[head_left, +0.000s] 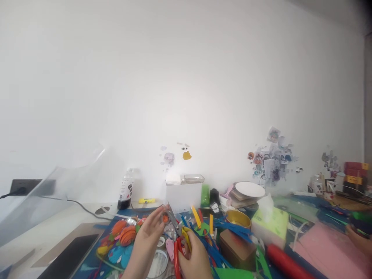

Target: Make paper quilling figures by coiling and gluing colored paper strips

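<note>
My right hand [195, 254] is closed round the handles of a pair of scissors [176, 254], one handle red and the other yellow. Their metal blades point up and away, next to the fingertips of my left hand [151, 226]. A small orange piece [165, 219] shows at those fingertips, close beside the blades; its kind is too small to make out. Beneath my hands lie a roll of clear tape [158, 263] and pink pieces [169, 248]. To the left of my left hand is a heap with an orange spiral flower [127, 235] and a blue flower [119, 254].
A dark-capped bottle [126, 190] and a white box [183, 195] stand by the wall. To the right are a brown box [236, 248], a gold tin [238, 219], a tissue box [270, 224] and a red roll [286, 261]. Another person's hand [360, 240] shows far right.
</note>
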`<state>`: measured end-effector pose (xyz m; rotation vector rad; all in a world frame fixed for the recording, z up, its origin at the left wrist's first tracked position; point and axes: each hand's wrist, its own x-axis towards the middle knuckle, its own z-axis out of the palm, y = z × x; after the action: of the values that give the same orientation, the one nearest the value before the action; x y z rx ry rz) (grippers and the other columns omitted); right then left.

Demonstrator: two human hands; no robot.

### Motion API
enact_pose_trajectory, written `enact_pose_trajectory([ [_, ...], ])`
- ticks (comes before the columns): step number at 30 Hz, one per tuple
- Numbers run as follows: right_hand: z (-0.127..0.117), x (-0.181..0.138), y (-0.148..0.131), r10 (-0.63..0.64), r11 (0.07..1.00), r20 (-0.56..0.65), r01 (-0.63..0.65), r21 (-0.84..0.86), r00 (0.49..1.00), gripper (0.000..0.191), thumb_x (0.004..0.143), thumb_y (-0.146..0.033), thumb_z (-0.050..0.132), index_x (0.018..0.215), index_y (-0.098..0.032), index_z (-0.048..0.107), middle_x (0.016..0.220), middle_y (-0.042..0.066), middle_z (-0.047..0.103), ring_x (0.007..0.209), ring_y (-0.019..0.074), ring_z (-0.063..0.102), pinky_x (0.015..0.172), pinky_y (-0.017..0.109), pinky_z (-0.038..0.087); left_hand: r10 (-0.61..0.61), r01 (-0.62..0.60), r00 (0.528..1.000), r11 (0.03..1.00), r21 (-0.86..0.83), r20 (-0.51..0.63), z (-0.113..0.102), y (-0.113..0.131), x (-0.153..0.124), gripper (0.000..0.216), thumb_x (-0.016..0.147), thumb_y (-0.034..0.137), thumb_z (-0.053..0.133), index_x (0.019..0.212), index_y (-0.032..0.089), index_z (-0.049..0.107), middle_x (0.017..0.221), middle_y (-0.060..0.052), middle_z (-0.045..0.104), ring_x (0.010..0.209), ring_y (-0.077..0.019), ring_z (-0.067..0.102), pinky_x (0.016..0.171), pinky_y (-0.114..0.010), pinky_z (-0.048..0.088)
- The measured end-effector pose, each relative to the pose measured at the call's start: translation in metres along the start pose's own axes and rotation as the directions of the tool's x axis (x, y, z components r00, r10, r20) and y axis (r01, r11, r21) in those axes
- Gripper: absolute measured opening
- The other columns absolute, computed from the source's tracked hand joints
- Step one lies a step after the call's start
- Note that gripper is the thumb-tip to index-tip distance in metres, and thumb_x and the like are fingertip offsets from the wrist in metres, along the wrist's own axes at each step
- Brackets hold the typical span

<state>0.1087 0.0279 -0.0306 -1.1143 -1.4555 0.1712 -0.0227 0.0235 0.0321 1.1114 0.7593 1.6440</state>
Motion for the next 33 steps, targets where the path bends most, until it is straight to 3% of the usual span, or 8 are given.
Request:
enact_pose_trajectory([
  [7,0.003,0.002,0.014,-0.047,0.991,-0.076,0.036,-0.13,0.996,0.027,0.066,-0.034,0.061,0.091,-0.024,0.061,0.081,0.007,0.066,0.077,0.0264,0.063,0.065,0.03,0.048,0.011,-0.012,0.999,1.0,0.016,0.033,-0.005,-0.009,0.007,0.05,0.065,0.038,0.068,0.112,0.025,0.056,0.132,-0.011,0.047,0.121,-0.0293,0.042,0.091,-0.037,0.043],
  [14,-0.019,0.008,0.002,-0.075,0.98,0.093,0.091,-0.179,0.993,0.026,0.069,-0.031,0.059,0.094,-0.022,0.061,0.087,0.008,0.065,0.084,0.0268,0.061,0.074,0.034,0.047,0.022,-0.022,1.0,0.998,0.067,0.001,-0.003,-0.008,0.005,0.05,0.066,0.041,0.067,0.111,0.025,0.052,0.127,-0.011,0.053,0.118,-0.0291,0.045,0.087,-0.035,0.046],
  [20,-0.02,0.007,0.0,-0.142,0.965,0.047,0.149,-0.216,0.989,0.032,0.068,-0.035,0.062,0.097,-0.021,0.059,0.092,0.009,0.063,0.09,0.0272,0.059,0.077,0.034,0.046,0.02,-0.021,0.996,1.0,0.006,0.088,0.001,-0.009,0.004,0.059,0.064,0.042,0.068,0.114,0.025,0.042,0.119,-0.014,0.058,0.104,-0.0302,0.057,0.081,-0.038,0.049],
  [24,-0.019,0.006,0.003,-0.169,0.947,0.088,0.186,-0.261,0.982,0.031,0.068,-0.034,0.063,0.096,-0.021,0.059,0.091,0.008,0.062,0.089,0.0258,0.058,0.075,0.032,0.047,0.132,-0.132,0.991,0.991,0.015,0.014,-0.004,-0.014,0.011,0.061,0.063,0.041,0.069,0.112,0.026,0.035,0.117,-0.014,0.057,0.106,-0.0289,0.055,0.077,-0.037,0.049],
  [27,-0.02,0.007,0.003,-0.162,0.942,0.091,0.181,-0.282,0.983,0.033,0.069,-0.034,0.062,0.099,-0.02,0.058,0.091,0.008,0.061,0.089,0.0254,0.058,0.074,0.032,0.047,0.164,-0.163,0.986,0.985,0.054,-0.018,-0.006,-0.016,0.013,0.053,0.067,0.04,0.065,0.109,0.024,0.037,0.111,-0.012,0.059,0.111,-0.0277,0.051,0.084,-0.038,0.046],
  [33,-0.021,0.008,0.002,-0.187,0.934,0.11,0.211,-0.288,0.976,0.031,0.072,-0.033,0.059,0.098,-0.018,0.056,0.091,0.009,0.061,0.089,0.0252,0.058,0.076,0.034,0.047,0.09,-0.1,0.992,0.989,0.111,0.09,-0.007,-0.019,0.01,0.042,0.071,0.041,0.06,0.106,0.022,0.048,0.121,-0.012,0.053,0.115,-0.0288,0.047,0.09,-0.039,0.042],
])
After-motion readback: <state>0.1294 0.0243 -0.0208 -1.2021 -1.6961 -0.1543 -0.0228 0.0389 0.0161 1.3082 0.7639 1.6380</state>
